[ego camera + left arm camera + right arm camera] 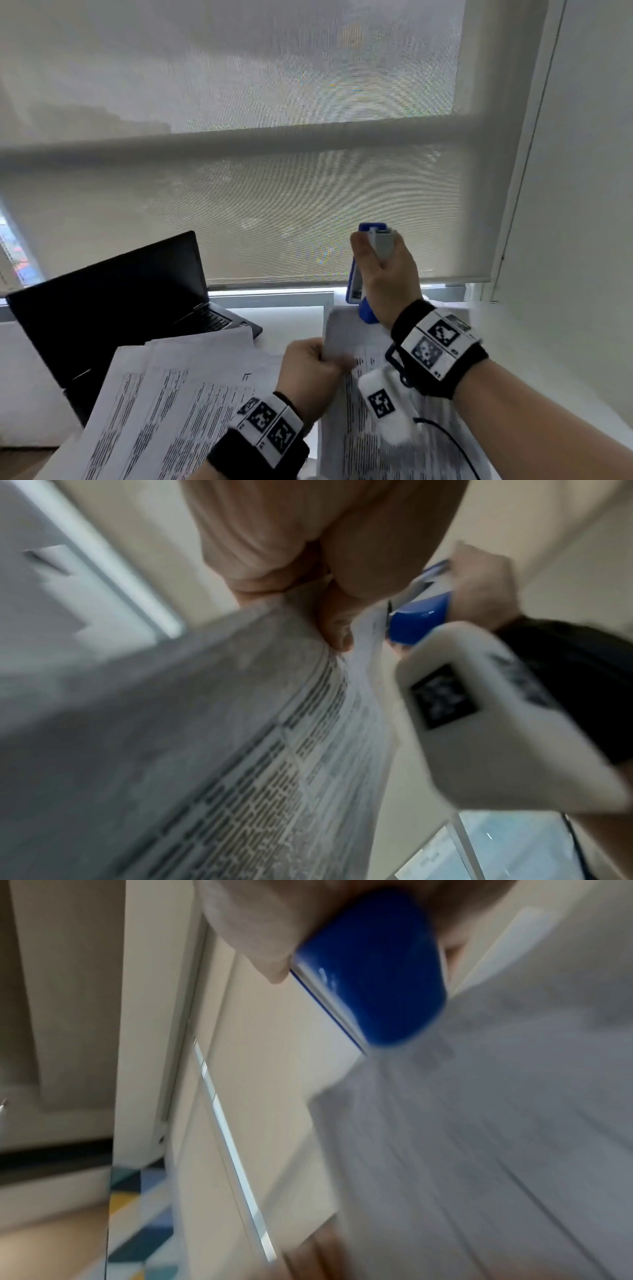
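My right hand (383, 270) grips a blue and grey stapler (363, 274) held upright in front of the window blind. The stapler's blue end (416, 620) sits at the top corner of a printed paper bundle (356, 404). My left hand (311, 370) pinches that bundle's left edge between thumb and curled fingers, lifted off the desk. In the left wrist view the left fingers (335, 620) clamp the sheets (274, 750) right beside the stapler. The right wrist view shows the blue stapler body (369, 972) against the blurred paper (479, 1123).
An open black laptop (113, 308) stands at the left on the white desk (291, 322). Loose printed sheets (171, 404) lie fanned in front of it. A window with a drawn roller blind (257, 205) fills the back, and a white wall (575, 171) stands at right.
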Tool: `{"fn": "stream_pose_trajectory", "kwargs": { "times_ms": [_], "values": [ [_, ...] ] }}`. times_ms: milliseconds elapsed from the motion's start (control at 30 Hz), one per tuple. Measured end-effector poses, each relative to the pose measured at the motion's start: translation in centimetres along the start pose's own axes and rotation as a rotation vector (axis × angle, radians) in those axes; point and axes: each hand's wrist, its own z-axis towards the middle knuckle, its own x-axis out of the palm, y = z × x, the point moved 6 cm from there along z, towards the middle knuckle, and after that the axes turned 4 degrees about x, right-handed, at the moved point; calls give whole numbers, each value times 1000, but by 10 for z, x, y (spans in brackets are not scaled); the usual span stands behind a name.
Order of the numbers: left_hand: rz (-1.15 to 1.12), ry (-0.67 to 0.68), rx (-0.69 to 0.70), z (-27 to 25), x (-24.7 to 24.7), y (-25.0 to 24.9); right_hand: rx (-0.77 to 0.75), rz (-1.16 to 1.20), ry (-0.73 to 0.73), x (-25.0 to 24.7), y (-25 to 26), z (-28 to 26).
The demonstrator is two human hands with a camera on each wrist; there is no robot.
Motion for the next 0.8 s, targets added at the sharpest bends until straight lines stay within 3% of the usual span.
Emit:
{"fn": "stream_pose_trajectory", "kwargs": {
  "times_ms": [100, 200, 333, 433, 533, 600, 667, 800],
  "values": [
    [36, -73, -148, 7, -26, 30, 109, 90, -107, -16, -6, 13],
    [133, -135, -227, 27, -80, 43, 243, -13, -13, -37, -33, 18],
    [655, -168, -142, 72, -177, 29, 451, -386, 164, -80, -99, 4],
    [908, -193, -189, 101, -225, 29, 570, -596, 237, -114, -132, -1],
    [1082, -195, -211, 125, -229, 44, 602, -764, 254, -147, -154, 14],
    [1155, -168, -104, 127, -195, 45, 621, -874, 265, -168, -169, 27],
    [1075, -6, 39, 116, -132, 49, 665, -1011, 333, -182, -186, 35],
    [897, 712, 244, 51, 17, 71, 783, -1152, 489, -198, -236, 32]
  ]
}}
